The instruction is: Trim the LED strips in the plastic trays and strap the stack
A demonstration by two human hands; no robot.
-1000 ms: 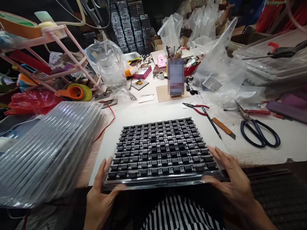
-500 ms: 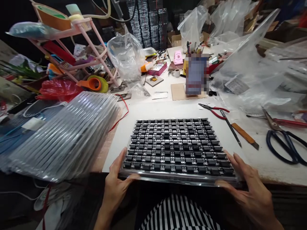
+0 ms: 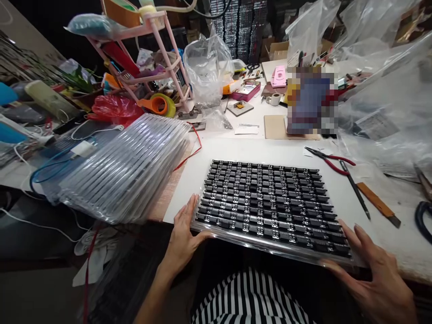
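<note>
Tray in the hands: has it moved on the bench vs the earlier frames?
No, no clear shift either way. The tray's far right corner sits about the same against the pliers; the camera view swung.

Past the tray (image 3: 263, 243), a far strip of board (image 3: 249, 150) lies open; the stack (image 3: 128, 162) blocks left, pliers (image 3: 324, 156) far right.

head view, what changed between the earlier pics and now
The view swung left, so things sit further right in it and the scissors are now cut off at the edge. Nothing was grasped or released: left hand and right hand still hold the tray, with no clear move on the table.
</note>
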